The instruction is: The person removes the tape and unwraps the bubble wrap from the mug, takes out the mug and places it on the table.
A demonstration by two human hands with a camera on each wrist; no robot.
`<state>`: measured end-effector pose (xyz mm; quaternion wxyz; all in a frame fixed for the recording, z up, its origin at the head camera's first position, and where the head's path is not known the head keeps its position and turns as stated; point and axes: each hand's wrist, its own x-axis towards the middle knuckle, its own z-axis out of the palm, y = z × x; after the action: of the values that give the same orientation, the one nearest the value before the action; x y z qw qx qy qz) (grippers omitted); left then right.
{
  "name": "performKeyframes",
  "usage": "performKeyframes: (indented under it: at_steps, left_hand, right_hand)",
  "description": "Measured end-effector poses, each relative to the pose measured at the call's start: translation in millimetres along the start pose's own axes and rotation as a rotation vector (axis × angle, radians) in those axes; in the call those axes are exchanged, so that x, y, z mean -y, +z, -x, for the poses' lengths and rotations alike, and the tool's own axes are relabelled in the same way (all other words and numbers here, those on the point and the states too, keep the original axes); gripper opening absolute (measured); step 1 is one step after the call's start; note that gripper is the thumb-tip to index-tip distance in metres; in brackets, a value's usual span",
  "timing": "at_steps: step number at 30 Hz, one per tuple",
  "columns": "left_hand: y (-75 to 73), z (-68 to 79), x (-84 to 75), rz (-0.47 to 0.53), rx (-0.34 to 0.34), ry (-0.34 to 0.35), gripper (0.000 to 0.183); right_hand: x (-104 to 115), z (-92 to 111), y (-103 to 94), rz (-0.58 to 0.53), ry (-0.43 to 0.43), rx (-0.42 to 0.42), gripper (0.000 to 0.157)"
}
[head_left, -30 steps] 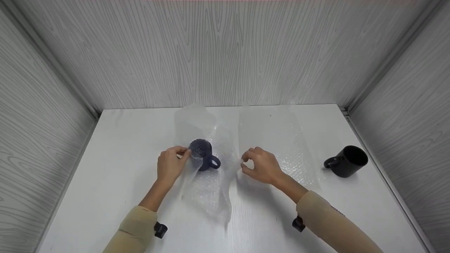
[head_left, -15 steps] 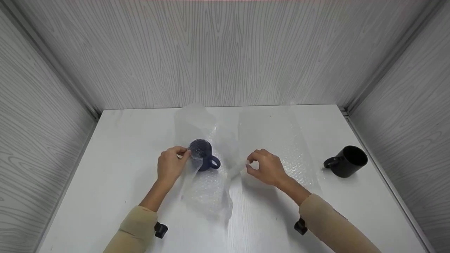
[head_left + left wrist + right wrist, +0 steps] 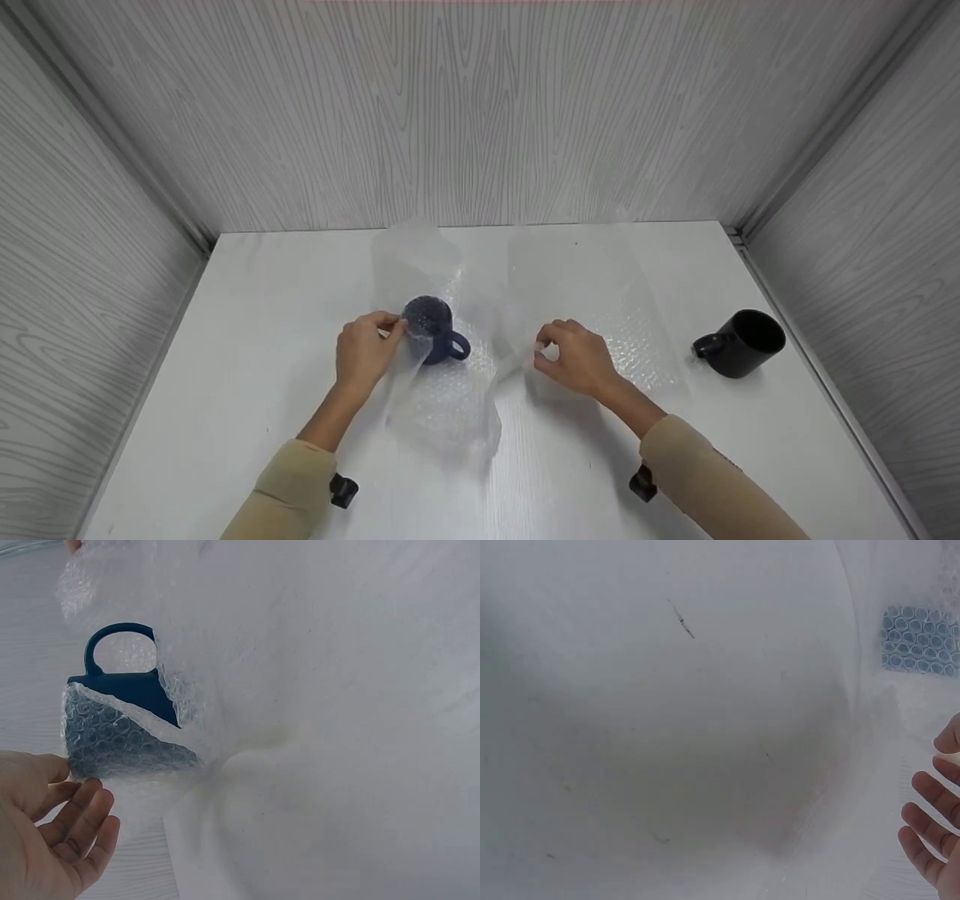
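A dark blue mug point(image 3: 437, 352) sits on a sheet of bubble wrap point(image 3: 442, 412) left of the table's middle, its handle pointing right. Part of the wrap is folded over the mug, as the left wrist view shows on the mug point(image 3: 142, 690). Thumb and forefinger of my left hand point(image 3: 362, 356) pinch the wrap at the mug's left side. My right hand point(image 3: 577, 360) pinches the right edge of the same sheet, raised off the table. In the right wrist view that hand point(image 3: 937, 821) is cut off by the frame, and its pinch is hidden.
To the right lies another flat sheet of bubble wrap point(image 3: 630, 322). Beyond it a black mug point(image 3: 739, 349) rests near the right edge of the white table point(image 3: 232, 360). Wood-grain panels point(image 3: 465, 112) enclose the back and sides.
My right hand has moved a little to the right, drawing the edge of the bubble wrap with it. My left hand and the blue mug stay in place.
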<state>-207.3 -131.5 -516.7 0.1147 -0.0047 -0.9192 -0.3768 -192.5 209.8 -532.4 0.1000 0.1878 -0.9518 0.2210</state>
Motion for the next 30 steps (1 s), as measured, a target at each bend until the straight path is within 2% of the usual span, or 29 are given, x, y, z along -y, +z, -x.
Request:
performKeyframes:
  at_steps: [8, 16, 23, 30]
  left_hand:
    - [0.8, 1.2, 0.4, 0.000, -0.003, 0.019, 0.023]
    - [0.8, 0.6, -0.1, -0.001, -0.012, 0.021, 0.021]
    - [0.1, 1.1, -0.7, -0.001, -0.007, 0.016, 0.022]
    - [-0.1, 1.4, 0.3, 0.000, 0.006, 0.011, 0.024]
  right_hand:
    - [-5, 1, 2.4, 0.009, 0.044, 0.023, 0.014]
    - [-1, 3, -0.3, -0.045, 0.051, 0.015, 0.013]
    - [7, -2, -9.7, -0.062, 0.033, -0.079, 0.017]
    - [19, -15, -25.6, -0.160, 0.028, -0.197, 0.021]
